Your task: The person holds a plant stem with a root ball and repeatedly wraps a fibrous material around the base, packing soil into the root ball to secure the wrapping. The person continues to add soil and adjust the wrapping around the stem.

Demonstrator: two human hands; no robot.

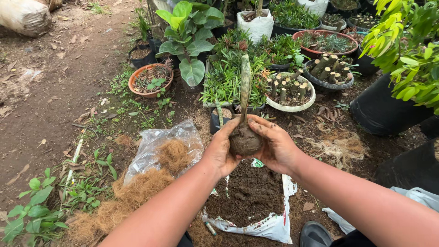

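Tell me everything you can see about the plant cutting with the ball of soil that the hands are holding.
The cutting is a thick grey-green stem, upright, leafless, tapering at the top. Its base sits in a dark, moist soil ball, roughly round. The left hand and right hand cup the ball from both sides, fingers soiled, above an open white bag of soil.

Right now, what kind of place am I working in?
Most likely an outdoor plant nursery or garden work area. Potted plants stand crowded on bare ground, a pot of cut stems sits nearby, and an open bag of soil lies below your hands.
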